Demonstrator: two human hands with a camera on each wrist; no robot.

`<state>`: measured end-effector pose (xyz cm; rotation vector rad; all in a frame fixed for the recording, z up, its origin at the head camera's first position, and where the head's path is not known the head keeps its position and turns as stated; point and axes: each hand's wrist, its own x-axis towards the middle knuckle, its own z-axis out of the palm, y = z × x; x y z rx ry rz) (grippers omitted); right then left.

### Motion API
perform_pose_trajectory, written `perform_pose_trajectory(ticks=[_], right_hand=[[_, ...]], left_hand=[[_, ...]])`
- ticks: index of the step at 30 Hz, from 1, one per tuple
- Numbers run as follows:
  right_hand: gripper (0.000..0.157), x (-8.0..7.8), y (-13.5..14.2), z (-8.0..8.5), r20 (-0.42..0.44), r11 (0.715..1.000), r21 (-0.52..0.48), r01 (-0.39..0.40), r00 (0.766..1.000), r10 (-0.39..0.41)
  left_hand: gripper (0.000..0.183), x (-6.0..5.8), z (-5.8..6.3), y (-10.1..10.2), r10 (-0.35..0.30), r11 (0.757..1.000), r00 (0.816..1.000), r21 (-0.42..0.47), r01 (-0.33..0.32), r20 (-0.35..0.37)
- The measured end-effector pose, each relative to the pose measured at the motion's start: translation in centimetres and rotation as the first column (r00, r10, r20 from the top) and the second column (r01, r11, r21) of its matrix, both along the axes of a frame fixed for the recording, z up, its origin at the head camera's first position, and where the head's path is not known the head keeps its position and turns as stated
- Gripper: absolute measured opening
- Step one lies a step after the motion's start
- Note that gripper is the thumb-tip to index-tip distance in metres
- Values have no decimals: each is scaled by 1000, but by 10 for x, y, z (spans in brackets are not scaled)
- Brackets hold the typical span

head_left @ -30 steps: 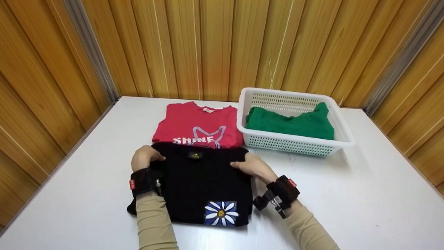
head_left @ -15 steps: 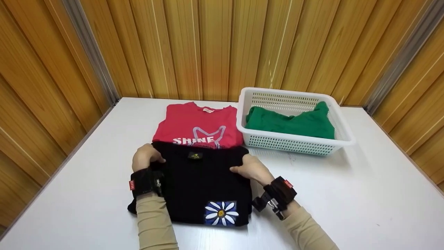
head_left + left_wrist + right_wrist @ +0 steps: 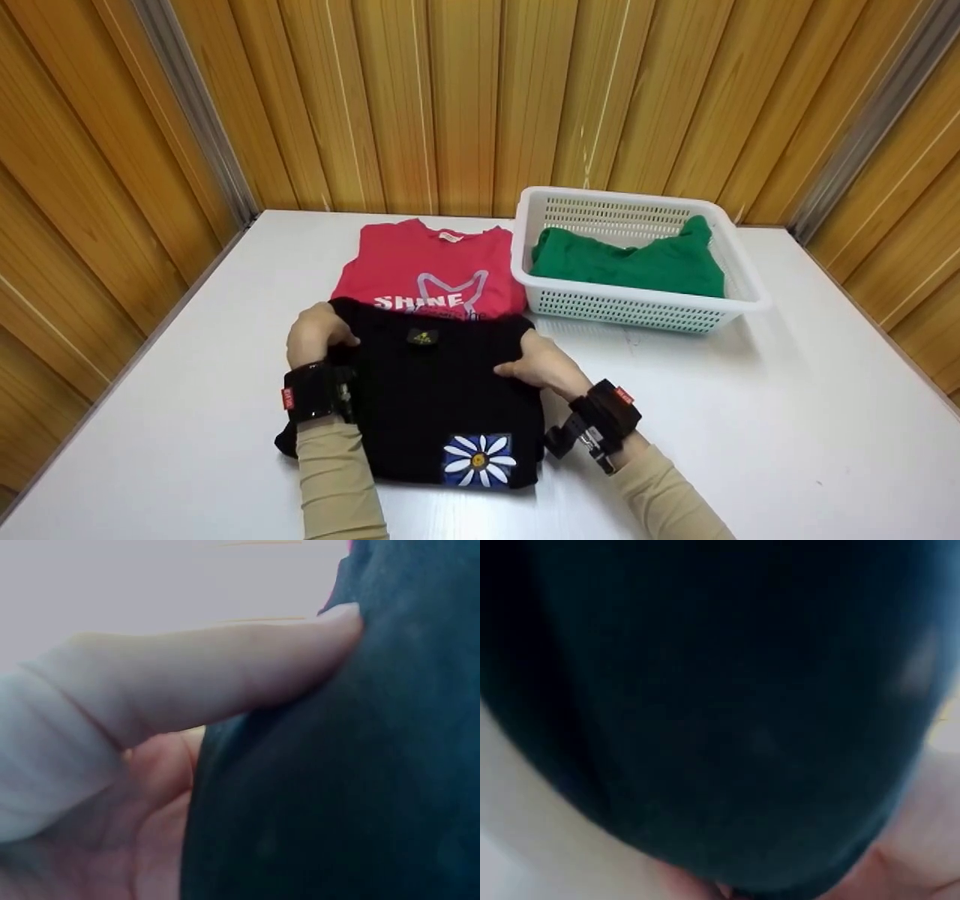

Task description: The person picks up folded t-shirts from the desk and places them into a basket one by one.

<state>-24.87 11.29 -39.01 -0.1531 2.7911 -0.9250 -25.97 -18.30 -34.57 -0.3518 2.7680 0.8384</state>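
A folded black shirt (image 3: 442,397) with a daisy patch (image 3: 478,460) at its lower right lies in front of me in the head view. My left hand (image 3: 318,336) grips its upper left corner. In the left wrist view the thumb (image 3: 247,664) presses on the black cloth (image 3: 352,787), with the other fingers partly hidden behind it. At the upper right side, my right hand (image 3: 546,364) holds the shirt, thumb on top and fingers hidden beneath. Dark cloth (image 3: 727,712) fills most of the blurred right wrist view.
Behind the black shirt lies a red shirt (image 3: 435,262) with printed lettering, its lower part covered. To its right stands a white basket (image 3: 637,304) holding a green garment (image 3: 630,262). The white table (image 3: 787,420) meets wood-patterned walls (image 3: 465,105) at the back and sides.
The black shirt's upper left corner has risen slightly with my left hand. My right hand has shifted a little to the left. The red shirt and basket stay in place.
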Motion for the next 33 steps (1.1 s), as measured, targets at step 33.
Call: perform_pose_trajectory(ticks=[33], right_hand=[[49, 26, -7, 39, -305, 993, -97, -67, 952, 35]], left_hand=[[57, 25, 43, 10, 11, 1000, 999, -20, -12, -34]])
